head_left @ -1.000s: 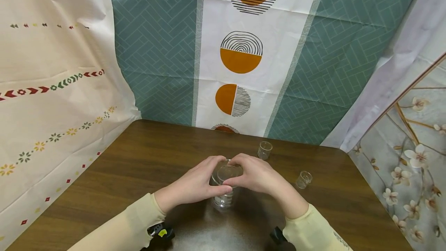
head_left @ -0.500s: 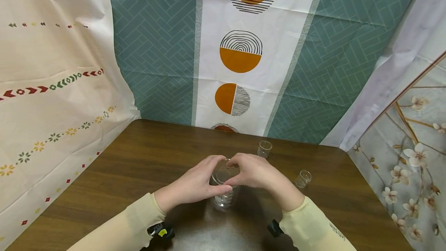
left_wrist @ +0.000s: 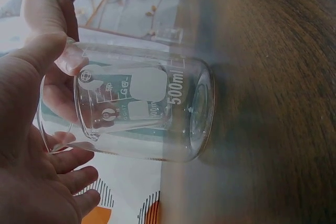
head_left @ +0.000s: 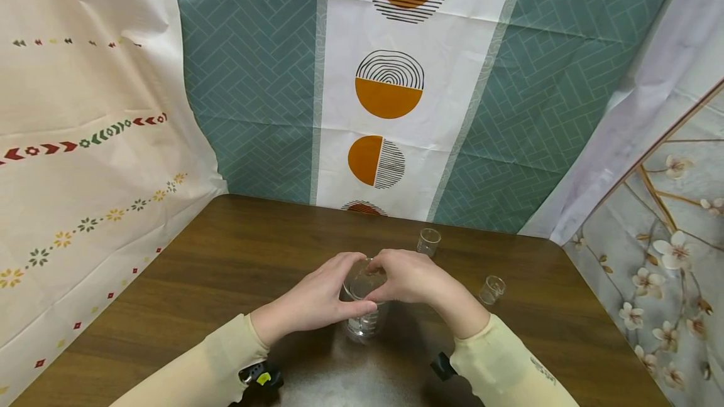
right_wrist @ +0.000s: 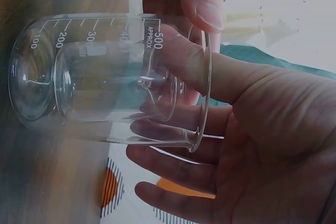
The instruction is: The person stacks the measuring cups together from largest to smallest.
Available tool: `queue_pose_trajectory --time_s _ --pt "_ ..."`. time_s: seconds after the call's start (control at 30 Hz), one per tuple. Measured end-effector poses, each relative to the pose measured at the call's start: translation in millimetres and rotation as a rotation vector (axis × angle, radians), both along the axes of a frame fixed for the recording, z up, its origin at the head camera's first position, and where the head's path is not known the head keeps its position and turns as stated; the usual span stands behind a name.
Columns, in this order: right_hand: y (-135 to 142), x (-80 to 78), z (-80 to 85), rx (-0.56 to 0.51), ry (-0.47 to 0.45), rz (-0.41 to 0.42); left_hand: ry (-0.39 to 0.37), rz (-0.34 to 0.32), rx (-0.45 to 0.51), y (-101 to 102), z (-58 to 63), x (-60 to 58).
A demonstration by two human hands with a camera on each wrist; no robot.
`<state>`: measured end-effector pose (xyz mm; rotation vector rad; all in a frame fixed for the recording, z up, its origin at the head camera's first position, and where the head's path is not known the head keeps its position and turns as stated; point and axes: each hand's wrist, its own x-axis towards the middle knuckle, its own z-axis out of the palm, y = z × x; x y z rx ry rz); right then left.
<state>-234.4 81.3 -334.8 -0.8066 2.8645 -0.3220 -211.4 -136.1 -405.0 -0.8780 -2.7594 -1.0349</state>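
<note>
A large clear 500 ml beaker (left_wrist: 206, 106) stands upright on the wooden table. My left hand (head_left: 317, 299) grips it near the rim, thumb on the near side and fingers on the far side. Inside it is a smaller clear beaker (right_wrist: 86, 85), its base above the large one's base. My right hand (head_left: 415, 278) holds the smaller beaker near its rim, with thumb and fingertips reaching into the large beaker's mouth. Glass overlap partly hides the exact finger contact.
Two more small glass beakers stand on the table (head_left: 254, 250): one beaker (head_left: 428, 242) behind my right hand, another beaker (head_left: 492, 291) to its right. Patterned cloths (head_left: 260, 93) hang behind and at both sides.
My right hand and forearm have shifted slightly left, and the smaller beaker's rim has moved slightly left within the large beaker. My left hand stays in place.
</note>
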Motion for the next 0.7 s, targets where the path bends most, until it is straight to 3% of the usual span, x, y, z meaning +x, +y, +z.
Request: queue_pose_trajectory --time_s 0.7 --pt "-1.4 -3.2 -2.1 0.017 -0.030 0.027 0.011 0.002 0.000 0.6 0.3 0.2"
